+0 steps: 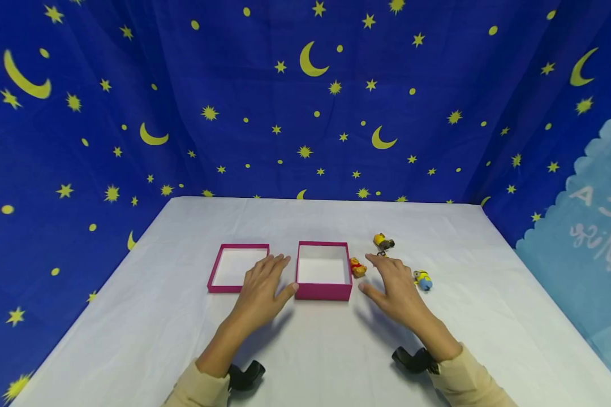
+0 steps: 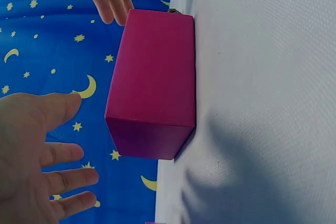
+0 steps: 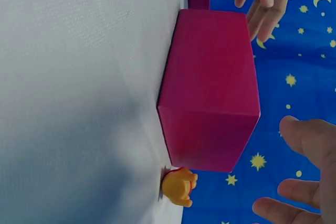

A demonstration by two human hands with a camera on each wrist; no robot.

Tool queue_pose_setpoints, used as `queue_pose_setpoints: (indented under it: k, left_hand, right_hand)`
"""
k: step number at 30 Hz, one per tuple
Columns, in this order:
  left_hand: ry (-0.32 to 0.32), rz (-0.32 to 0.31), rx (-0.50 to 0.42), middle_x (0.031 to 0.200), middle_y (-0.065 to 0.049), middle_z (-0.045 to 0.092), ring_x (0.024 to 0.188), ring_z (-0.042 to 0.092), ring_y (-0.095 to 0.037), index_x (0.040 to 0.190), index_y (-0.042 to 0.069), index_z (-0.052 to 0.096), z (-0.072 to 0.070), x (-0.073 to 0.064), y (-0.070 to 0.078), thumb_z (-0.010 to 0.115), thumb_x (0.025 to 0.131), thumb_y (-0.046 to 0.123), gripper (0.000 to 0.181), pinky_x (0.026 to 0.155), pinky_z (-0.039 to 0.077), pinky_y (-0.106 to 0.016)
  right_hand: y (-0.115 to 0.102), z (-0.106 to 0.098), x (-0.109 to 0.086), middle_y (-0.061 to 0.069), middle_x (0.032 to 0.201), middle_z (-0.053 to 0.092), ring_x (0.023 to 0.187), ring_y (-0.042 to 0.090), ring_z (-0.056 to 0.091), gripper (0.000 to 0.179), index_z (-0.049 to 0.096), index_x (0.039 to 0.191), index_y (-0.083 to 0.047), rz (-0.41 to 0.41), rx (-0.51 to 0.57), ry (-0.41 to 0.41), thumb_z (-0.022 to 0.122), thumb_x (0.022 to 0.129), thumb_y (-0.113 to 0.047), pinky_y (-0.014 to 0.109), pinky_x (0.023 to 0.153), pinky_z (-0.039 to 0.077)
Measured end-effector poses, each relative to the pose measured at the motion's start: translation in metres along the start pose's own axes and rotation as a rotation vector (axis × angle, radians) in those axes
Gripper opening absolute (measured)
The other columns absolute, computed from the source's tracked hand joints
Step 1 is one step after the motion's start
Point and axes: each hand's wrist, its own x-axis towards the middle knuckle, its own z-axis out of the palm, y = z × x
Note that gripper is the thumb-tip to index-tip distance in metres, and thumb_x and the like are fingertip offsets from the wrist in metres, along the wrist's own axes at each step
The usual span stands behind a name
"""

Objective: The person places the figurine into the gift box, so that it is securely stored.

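A magenta box (image 1: 323, 291) with a white inside stands open-topped on the table, between my two hands. My left hand (image 1: 262, 287) hovers at its left side, fingers spread and straight, holding nothing; its thumb tip overlaps the box edge in the head view. To the box's right, my right hand (image 1: 394, 285) is raised with fingers apart and nothing in them. A magenta lid (image 1: 225, 289) lies hollow side up to the left, partly behind my left hand. Beside the box's right wall lies a small orange bear figure in red (image 1: 357, 267), also visible in the right wrist view.
Right of the bear lie a yellow and brown toy figure (image 1: 383, 242) and a minion figure (image 1: 423, 280) in blue. Another small toy is mostly hidden behind my right fingers. A white cloth covers the table (image 1: 326, 350); a blue star-patterned curtain (image 1: 265, 85) hangs behind it.
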Motion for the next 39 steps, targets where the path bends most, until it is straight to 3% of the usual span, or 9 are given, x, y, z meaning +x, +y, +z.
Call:
queue_pose_setpoints:
  k: [17,39]
  left_hand:
    - [0.032,0.043,-0.068,0.141,-0.010,0.049,0.134,0.037,-0.031,0.135,0.010,0.050,0.003,0.006,-0.001,0.066,0.086,0.032,0.056,0.102,0.033,-0.052]
    - [0.037,0.067,-0.212,0.140,-0.010,0.051,0.133,0.037,-0.030,0.132,0.009,0.054,0.009,0.013,-0.007,0.066,0.086,0.026,0.051,0.105,0.032,-0.056]
  right_hand:
    - [0.013,0.005,0.013,0.012,0.128,0.058,0.117,0.027,0.044,0.063,0.046,0.138,-0.012,0.009,0.058,-0.031,0.070,0.084,-0.032,0.046,0.093,0.038]
    - [0.022,0.009,0.024,0.011,0.128,0.059,0.106,0.028,0.050,0.062,0.047,0.137,-0.012,-0.012,0.126,-0.027,0.071,0.083,-0.030,0.039,0.083,0.040]
